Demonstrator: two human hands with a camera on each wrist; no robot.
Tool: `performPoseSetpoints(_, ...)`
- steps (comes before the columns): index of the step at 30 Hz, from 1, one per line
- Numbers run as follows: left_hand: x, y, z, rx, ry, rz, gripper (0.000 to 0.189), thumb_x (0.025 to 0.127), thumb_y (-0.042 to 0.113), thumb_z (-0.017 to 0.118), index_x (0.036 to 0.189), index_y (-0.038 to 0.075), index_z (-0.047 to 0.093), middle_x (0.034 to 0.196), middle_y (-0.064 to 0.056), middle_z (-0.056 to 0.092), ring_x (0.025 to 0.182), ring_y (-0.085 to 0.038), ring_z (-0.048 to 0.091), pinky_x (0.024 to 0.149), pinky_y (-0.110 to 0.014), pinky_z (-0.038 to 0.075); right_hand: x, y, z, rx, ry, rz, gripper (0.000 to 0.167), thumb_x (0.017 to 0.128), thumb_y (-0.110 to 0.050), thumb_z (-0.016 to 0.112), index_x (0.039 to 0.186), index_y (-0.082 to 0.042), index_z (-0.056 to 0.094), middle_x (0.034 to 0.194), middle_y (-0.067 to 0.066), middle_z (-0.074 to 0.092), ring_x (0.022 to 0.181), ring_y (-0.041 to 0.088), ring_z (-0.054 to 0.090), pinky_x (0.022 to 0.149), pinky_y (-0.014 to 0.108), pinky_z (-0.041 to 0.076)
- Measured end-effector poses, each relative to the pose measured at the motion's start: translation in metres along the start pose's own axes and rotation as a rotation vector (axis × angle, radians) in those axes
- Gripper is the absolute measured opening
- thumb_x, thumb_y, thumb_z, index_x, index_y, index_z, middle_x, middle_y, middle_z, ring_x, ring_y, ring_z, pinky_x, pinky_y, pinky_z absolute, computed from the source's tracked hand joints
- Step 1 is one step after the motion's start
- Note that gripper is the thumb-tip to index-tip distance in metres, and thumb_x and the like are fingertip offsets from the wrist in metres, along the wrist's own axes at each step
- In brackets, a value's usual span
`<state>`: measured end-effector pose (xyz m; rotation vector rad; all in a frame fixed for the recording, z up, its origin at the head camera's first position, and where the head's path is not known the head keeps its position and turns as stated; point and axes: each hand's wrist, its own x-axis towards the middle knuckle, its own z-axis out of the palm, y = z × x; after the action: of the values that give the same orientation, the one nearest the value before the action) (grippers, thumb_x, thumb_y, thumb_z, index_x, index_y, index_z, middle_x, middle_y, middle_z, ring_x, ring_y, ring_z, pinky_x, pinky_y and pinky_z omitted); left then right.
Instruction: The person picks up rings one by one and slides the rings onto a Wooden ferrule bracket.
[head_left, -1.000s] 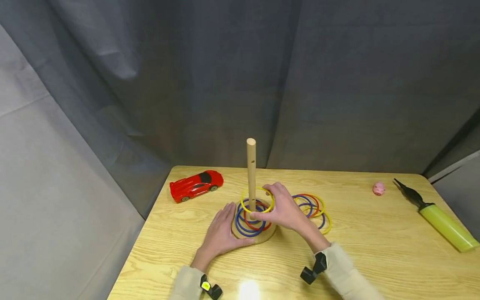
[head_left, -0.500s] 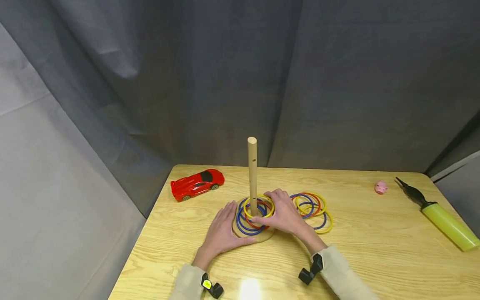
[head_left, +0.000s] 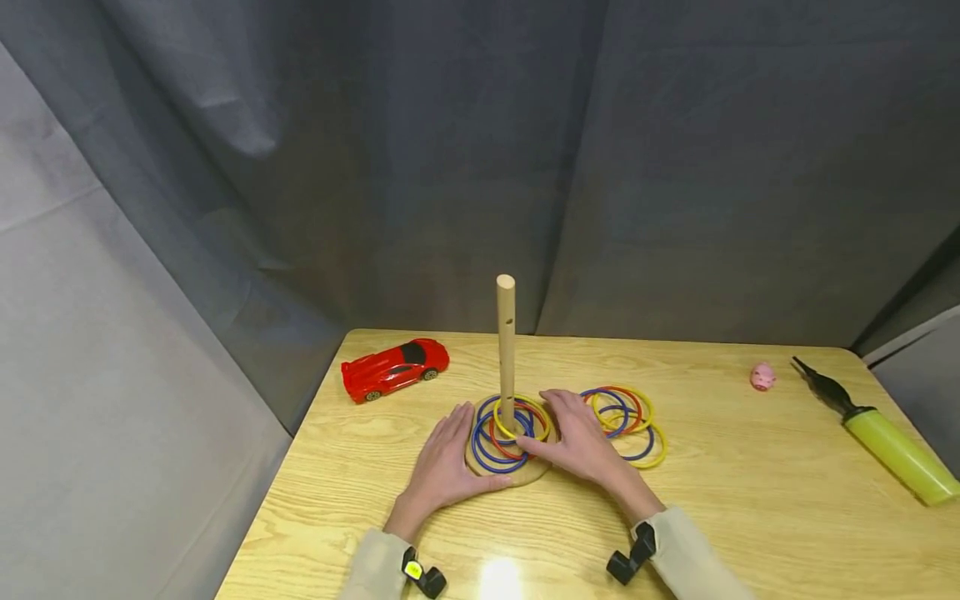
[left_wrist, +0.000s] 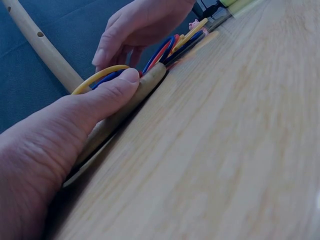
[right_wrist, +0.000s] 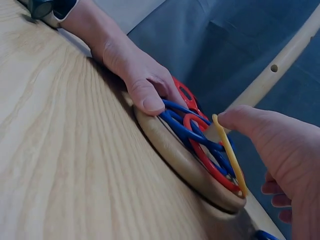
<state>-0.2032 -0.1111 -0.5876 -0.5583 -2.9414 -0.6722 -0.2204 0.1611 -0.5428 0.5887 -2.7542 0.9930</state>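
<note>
A wooden post (head_left: 507, 350) rises from a round wooden base (head_left: 531, 477) at the table's middle. Several blue and red rings lie around its foot, with a yellow ring (head_left: 549, 422) on top, tilted in the right wrist view. My left hand (head_left: 444, 468) holds the base's left side, fingers along the rim and thumb (left_wrist: 117, 90) on the front edge. At the right side, my right hand (head_left: 583, 442) spreads thumb and fingers beside the yellow ring, gripping nothing. Its thumb tip is close to the ring; I cannot tell whether they touch.
More loose rings (head_left: 651, 446) in yellow, red and blue overlap on the table just right of my right hand. A red toy car (head_left: 393, 370) stands back left. Far right are a pink pig figure (head_left: 762, 377) and a yellow-green hand pump (head_left: 896, 454). A dark curtain (head_left: 480, 167) hangs behind.
My right hand lowered the yellow ring around the post onto the other rings, let go of it, and drew slightly right with its fingers spread. My left hand stayed on the base.
</note>
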Motion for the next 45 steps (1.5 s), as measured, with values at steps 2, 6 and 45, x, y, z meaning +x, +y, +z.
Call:
performPoseSetpoints(2,-0.001,-0.001,0.000,0.001,0.001,0.002,0.141,0.068,0.099,0.058,0.168,0.007,0.019,0.174,-0.007,0.022,0.161,-0.023,0.017,0.131,-0.042,0.019,-0.005,0.002,-0.003,0.015,0.002,0.003,0.093,0.084,-0.063,0.079,0.149,-0.003,0.052,0.152,0.019,0.052,0.144,0.037,0.043,0.119,0.062,0.034)
performPoseSetpoints(6,-0.002,-0.001,-0.001,-0.002,0.001,-0.002,0.141,0.067,0.098,0.059,0.168,0.007,0.019,0.174,-0.008,0.022,0.161,-0.023,0.017,0.131,-0.042,0.018,-0.013,0.010,-0.008,0.000,0.027,-0.011,0.091,0.083,-0.054,0.083,0.151,-0.003,0.050,0.152,0.018,0.051,0.144,0.037,0.044,0.120,0.060,0.033)
performPoseSetpoints(45,0.001,-0.001,0.001,-0.001,-0.006,-0.004,0.143,0.066,0.101,0.056,0.168,0.009,0.017,0.174,-0.005,0.021,0.161,-0.022,0.016,0.131,-0.041,0.018,-0.017,0.071,-0.045,-0.250,0.042,0.172,0.101,0.068,-0.059,0.091,0.139,0.005,0.057,0.143,0.025,0.046,0.139,0.050,0.031,0.113,0.070,0.021)
